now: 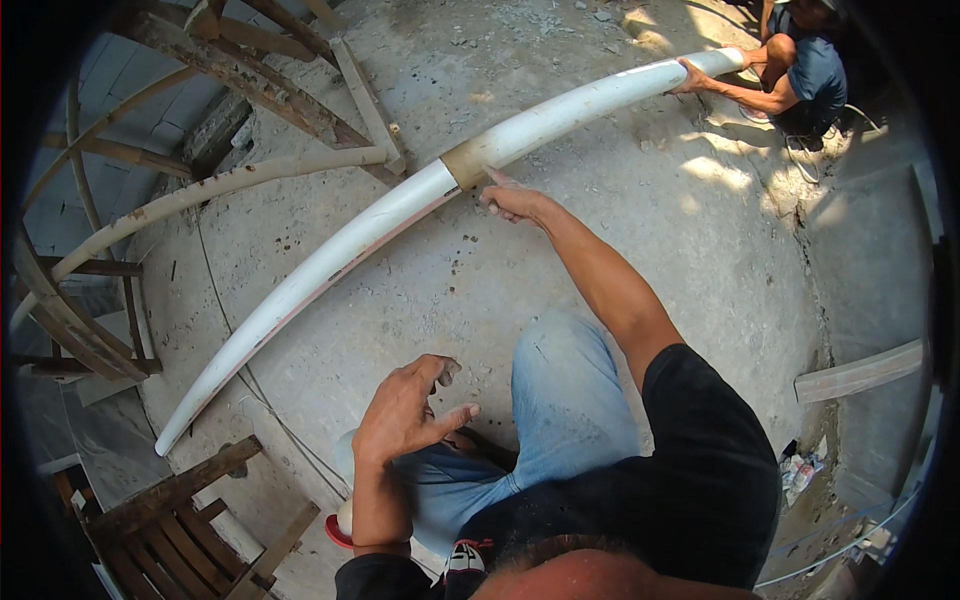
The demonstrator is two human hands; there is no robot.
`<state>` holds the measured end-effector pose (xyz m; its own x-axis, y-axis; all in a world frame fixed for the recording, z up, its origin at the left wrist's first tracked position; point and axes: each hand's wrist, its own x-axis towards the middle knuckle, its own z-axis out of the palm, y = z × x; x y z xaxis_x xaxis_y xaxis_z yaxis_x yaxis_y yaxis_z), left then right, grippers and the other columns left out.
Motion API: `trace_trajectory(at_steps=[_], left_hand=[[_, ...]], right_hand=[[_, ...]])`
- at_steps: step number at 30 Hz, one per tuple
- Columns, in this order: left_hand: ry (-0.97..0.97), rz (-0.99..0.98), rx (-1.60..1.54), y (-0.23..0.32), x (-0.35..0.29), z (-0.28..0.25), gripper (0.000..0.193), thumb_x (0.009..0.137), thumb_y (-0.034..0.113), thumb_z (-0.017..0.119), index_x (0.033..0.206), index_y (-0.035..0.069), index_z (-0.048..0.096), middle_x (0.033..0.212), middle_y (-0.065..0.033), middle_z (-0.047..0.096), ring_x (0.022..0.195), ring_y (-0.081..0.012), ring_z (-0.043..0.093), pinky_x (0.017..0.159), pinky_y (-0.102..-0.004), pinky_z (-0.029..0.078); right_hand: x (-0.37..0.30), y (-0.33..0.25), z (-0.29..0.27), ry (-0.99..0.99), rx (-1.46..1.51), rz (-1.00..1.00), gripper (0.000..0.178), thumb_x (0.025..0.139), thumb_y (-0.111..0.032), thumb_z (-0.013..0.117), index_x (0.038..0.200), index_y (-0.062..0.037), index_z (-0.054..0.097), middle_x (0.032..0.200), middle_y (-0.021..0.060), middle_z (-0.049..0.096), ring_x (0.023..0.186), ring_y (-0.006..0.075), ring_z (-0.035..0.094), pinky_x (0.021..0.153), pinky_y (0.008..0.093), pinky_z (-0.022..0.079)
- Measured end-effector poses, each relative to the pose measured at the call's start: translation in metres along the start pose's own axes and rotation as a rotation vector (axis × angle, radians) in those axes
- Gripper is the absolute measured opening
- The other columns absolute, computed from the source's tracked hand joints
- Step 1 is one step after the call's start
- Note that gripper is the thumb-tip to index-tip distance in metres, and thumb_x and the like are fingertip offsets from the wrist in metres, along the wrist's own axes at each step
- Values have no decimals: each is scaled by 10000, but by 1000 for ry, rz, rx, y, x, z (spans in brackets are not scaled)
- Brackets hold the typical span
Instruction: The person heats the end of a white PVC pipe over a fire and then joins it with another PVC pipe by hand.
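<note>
A long white plastic pipe (330, 265) slants across the concrete floor from lower left to upper right. At its middle a brownish, stained band (466, 163) meets the end of the white length on the left. My right hand (512, 198) reaches out to this band, its index finger stretched against the pipe's near side and the other fingers curled. I see nothing held in it. Above my bent knee, my left hand (408, 408) hangs apart from the pipe, thumb and fingers spread and empty. A co-worker's hand (690, 78) grips the pipe near its far right end.
The co-worker (815, 80) crouches at the upper right. Wooden beams (280, 95) and a curved, dirty pipe (230, 180) stand at the left. A slatted wooden piece (180, 540) lies lower left, near a thin cable (270, 405). A wooden board (860, 372) rests at the right.
</note>
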<state>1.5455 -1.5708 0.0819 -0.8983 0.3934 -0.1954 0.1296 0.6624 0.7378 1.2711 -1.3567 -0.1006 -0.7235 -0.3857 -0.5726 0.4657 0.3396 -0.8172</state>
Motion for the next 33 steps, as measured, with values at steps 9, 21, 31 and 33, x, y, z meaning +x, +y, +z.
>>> trace_trajectory(at_steps=[9, 21, 31, 33], left_hand=[[-9, -100, -14, -7, -9, -7, 496, 700, 294, 816, 1038, 2, 599, 902, -147, 627, 744, -282, 611, 674, -373, 503], [-35, -87, -8, -14, -3, -13, 498, 737, 324, 777, 1060, -9, 597, 930, -218, 645, 815, -408, 633, 741, -432, 508], [31, -222, 39, -35, 5, -25, 449, 741, 248, 768, 1068, -2, 589, 870, -159, 638, 680, -276, 635, 636, -369, 518], [83, -244, 59, -33, 5, -28, 403, 746, 206, 745, 1063, 13, 589, 858, -140, 640, 667, -274, 626, 632, -373, 512]], right_hand=[[25, 12, -10, 178, 142, -51, 750, 856, -219, 501, 1542, -244, 201, 632, -16, 469, 480, 77, 358, 409, 259, 281], [-194, 24, 43, 79, 199, -170, 367, 904, -163, 610, 1244, -25, 595, 696, -72, 451, 651, 48, 416, 620, 216, 386], [-251, -12, 144, -310, -70, -429, 363, 892, -200, 656, 1215, -46, 593, 594, -19, 458, 552, 75, 421, 548, 272, 390], [-242, -16, 150, -282, -140, -481, 345, 867, -197, 666, 1172, -47, 601, 571, 17, 476, 538, 124, 459, 551, 308, 412]])
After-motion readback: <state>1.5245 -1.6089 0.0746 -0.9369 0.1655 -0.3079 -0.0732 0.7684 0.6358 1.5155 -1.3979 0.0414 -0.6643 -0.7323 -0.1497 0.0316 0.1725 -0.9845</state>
